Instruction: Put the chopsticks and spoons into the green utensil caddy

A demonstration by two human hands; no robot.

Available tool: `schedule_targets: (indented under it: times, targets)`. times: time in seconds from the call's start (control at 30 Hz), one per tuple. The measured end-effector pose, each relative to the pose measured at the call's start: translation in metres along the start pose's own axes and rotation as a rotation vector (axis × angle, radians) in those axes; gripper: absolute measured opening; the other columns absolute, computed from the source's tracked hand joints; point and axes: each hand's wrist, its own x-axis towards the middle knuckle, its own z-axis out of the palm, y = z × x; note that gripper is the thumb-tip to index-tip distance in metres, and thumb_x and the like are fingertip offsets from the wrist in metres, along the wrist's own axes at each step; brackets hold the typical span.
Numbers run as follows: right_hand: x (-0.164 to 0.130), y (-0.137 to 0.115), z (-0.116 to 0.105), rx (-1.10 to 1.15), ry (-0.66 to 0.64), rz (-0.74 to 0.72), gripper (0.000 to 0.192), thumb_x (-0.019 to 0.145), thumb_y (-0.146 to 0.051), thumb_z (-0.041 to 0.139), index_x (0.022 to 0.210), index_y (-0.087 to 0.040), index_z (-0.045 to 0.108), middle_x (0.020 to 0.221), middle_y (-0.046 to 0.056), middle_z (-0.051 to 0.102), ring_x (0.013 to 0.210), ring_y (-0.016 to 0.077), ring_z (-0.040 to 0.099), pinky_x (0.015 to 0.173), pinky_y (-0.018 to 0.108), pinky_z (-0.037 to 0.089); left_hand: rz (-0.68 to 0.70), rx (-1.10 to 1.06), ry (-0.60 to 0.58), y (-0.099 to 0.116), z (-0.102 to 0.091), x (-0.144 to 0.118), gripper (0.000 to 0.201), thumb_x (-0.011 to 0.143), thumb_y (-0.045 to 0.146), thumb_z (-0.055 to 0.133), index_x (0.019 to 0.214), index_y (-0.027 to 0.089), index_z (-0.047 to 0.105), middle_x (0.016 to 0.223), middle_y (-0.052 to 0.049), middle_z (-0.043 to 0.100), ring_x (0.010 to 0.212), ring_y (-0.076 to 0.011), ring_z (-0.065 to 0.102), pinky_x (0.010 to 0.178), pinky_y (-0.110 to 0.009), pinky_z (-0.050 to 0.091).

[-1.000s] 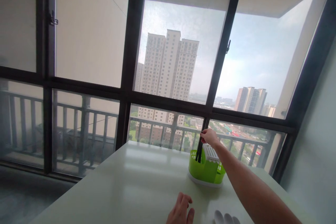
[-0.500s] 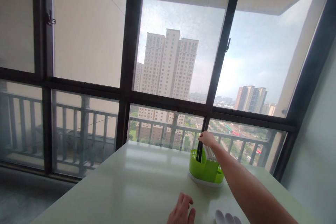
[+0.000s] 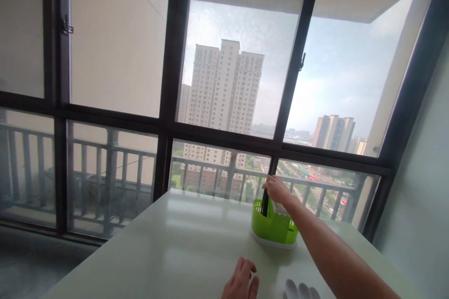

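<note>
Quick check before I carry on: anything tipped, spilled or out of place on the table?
Nothing stands out. The green caddy stands upright on the white table, with the right hand on the dark chopsticks standing in it. The left hand rests flat beside some white spoons. No spill or damage shows.

I see a pale table running up to a big window with dark frames. A latch sits on the left frame. Outside, a railing crosses the lower panes, and tall towers stand beyond it. White spoons lie at the table's near edge.
</note>
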Motion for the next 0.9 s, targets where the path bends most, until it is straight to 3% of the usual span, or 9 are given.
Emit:
schedule_targets:
  times: [0.1, 0.23, 0.37, 0.43, 0.5, 0.6, 0.67, 0.77, 0.9]
  targets:
    - [-0.004, -0.005, -0.004, -0.007, 0.0, -0.008, 0.034, 0.093, -0.003, 0.05, 0.103, -0.017, 0.08, 0.112, 0.013, 0.064, 0.103, 0.0239, 0.055, 0.089, 0.031, 0.046, 0.021, -0.016, -0.015, 0.001, -0.004, 0.001, 0.018, 0.096, 0.029, 0.041, 0.103, 0.025, 0.057, 0.105, -0.007, 0.063, 0.087, -0.0168, 0.066, 0.08, -0.027, 0.053]
    - [-0.019, -0.018, -0.025, 0.04, 0.087, 0.006, 0.037, 0.1, -0.008, 0.043, 0.118, -0.017, 0.074, 0.115, 0.012, 0.063, 0.102, 0.0202, 0.057, 0.085, 0.026, 0.046, 0.016, 0.001, -0.03, 0.006, -0.01, 0.0, 0.02, 0.097, 0.031, 0.039, 0.103, 0.024, 0.056, 0.105, -0.008, 0.063, 0.089, -0.0176, 0.066, 0.082, -0.029, 0.053]
    - [-0.075, -0.024, -0.055, 0.143, 0.204, 0.015, 0.032, 0.104, -0.022, 0.044, 0.121, -0.018, 0.07, 0.109, 0.009, 0.065, 0.092, 0.0169, 0.061, 0.081, 0.024, 0.044, -0.012, 0.002, -0.005, 0.018, -0.019, -0.005, 0.021, 0.098, 0.032, 0.039, 0.105, 0.024, 0.057, 0.109, -0.007, 0.063, 0.095, -0.0179, 0.064, 0.088, -0.03, 0.05]
    - [-0.119, -0.017, -0.057, 0.222, 0.166, 0.031, 0.029, 0.103, -0.029, 0.047, 0.111, -0.019, 0.073, 0.094, 0.006, 0.068, 0.082, 0.0168, 0.061, 0.074, 0.024, 0.042, -0.019, -0.01, 0.017, 0.024, -0.024, -0.008, 0.022, 0.099, 0.033, 0.038, 0.106, 0.024, 0.057, 0.109, -0.006, 0.063, 0.097, -0.0172, 0.063, 0.09, -0.029, 0.048]
    - [-0.167, -0.003, -0.043, 0.27, 0.025, 0.095, 0.027, 0.1, -0.033, 0.051, 0.1, -0.019, 0.074, 0.083, 0.004, 0.068, 0.074, 0.0171, 0.061, 0.068, 0.024, 0.04, -0.027, -0.018, 0.029, 0.029, -0.027, -0.01, 0.023, 0.099, 0.033, 0.037, 0.106, 0.024, 0.057, 0.106, -0.005, 0.064, 0.097, -0.0169, 0.063, 0.089, -0.027, 0.047]
    - [-0.23, 0.027, 0.005, 0.272, -0.187, 0.239, 0.011, 0.087, -0.028, 0.067, 0.086, -0.02, 0.075, 0.086, 0.006, 0.071, 0.081, 0.0208, 0.065, 0.07, 0.025, 0.043, -0.04, -0.047, 0.044, 0.032, -0.031, -0.01, 0.022, 0.098, 0.032, 0.038, 0.104, 0.022, 0.056, 0.1, -0.005, 0.065, 0.091, -0.017, 0.062, 0.086, -0.027, 0.045]
    - [-0.259, 0.045, 0.041, 0.313, -0.183, 0.361, 0.011, 0.081, -0.023, 0.071, 0.092, -0.02, 0.075, 0.091, 0.007, 0.071, 0.087, 0.0222, 0.067, 0.073, 0.025, 0.047, -0.049, -0.07, 0.05, 0.032, -0.033, -0.008, 0.021, 0.098, 0.033, 0.039, 0.1, 0.022, 0.057, 0.094, -0.004, 0.065, 0.086, -0.0169, 0.061, 0.082, -0.026, 0.044]
    - [-0.279, 0.057, 0.082, 0.578, -0.218, 0.562, 0.022, 0.088, -0.027, 0.061, 0.107, -0.018, 0.068, 0.094, 0.007, 0.07, 0.062, 0.0158, 0.067, 0.054, 0.021, 0.047, -0.039, -0.088, 0.013, 0.031, -0.035, -0.005, 0.022, 0.096, 0.036, 0.042, 0.09, 0.022, 0.057, 0.082, -0.001, 0.063, 0.076, -0.0164, 0.058, 0.073, -0.025, 0.041]
    - [-0.28, 0.046, 0.104, 0.855, -0.246, 0.649, 0.026, 0.087, -0.027, 0.054, 0.11, -0.019, 0.065, 0.094, 0.004, 0.069, 0.048, 0.0131, 0.064, 0.036, 0.018, 0.039, -0.032, -0.107, -0.049, 0.029, -0.039, -0.001, 0.024, 0.095, 0.038, 0.044, 0.085, 0.021, 0.058, 0.07, 0.002, 0.057, 0.069, -0.0153, 0.054, 0.068, -0.024, 0.037]
